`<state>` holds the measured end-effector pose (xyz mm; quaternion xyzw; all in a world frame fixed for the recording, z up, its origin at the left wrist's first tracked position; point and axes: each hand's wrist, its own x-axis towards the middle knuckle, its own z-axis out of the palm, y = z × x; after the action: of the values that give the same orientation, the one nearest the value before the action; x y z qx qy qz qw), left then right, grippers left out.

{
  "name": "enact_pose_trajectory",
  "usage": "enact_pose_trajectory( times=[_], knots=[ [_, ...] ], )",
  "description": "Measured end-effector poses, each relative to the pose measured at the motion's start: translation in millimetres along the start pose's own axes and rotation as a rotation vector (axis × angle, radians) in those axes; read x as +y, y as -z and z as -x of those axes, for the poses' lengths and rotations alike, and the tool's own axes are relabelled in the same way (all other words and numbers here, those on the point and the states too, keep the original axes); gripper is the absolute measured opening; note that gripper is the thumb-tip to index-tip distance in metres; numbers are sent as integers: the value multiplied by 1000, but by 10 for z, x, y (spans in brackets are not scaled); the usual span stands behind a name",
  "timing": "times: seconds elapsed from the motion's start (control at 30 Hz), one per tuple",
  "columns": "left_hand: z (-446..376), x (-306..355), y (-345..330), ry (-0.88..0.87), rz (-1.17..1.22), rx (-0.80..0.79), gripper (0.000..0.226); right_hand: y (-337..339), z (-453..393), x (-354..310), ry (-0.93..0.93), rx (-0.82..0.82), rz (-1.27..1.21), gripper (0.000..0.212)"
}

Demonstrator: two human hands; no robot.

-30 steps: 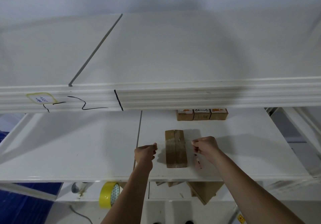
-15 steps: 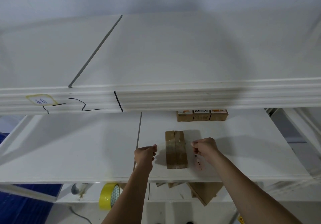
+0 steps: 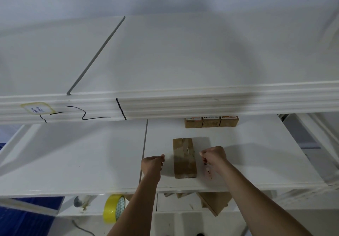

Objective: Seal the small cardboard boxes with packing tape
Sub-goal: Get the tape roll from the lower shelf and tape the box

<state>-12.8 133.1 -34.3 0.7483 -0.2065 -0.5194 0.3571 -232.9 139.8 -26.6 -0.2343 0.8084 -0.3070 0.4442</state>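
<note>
Tape strip (image 3: 183,155) now lies lower across the box (image 3: 184,158); our left hand (image 3: 153,163) and right hand (image 3: 213,157) pinch its ends, ready to press down.

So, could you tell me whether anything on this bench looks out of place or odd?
Only the black scribbles on the upper shelf edge look odd. The box lies square between the left hand and right hand.

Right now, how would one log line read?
step: taping | left hand: pinching strip end | right hand: pinching other end | clear tape strip: across cardboard box
</note>
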Motion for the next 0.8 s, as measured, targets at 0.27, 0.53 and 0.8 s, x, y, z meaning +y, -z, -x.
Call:
enact_pose_trajectory(
  times=[0.27,0.53,0.8],
  knots=[
    [-36,-23,-35,42,-7,2,18,-44,11,-18,-73,36,37,9],
    [-94,-76,-120,141,9,19,22,-34,48,-59,-132,48,74,15],
    [-159,-113,-201,144,-62,50,24,-115,61,-64,-138,67,84,11]
  ],
)
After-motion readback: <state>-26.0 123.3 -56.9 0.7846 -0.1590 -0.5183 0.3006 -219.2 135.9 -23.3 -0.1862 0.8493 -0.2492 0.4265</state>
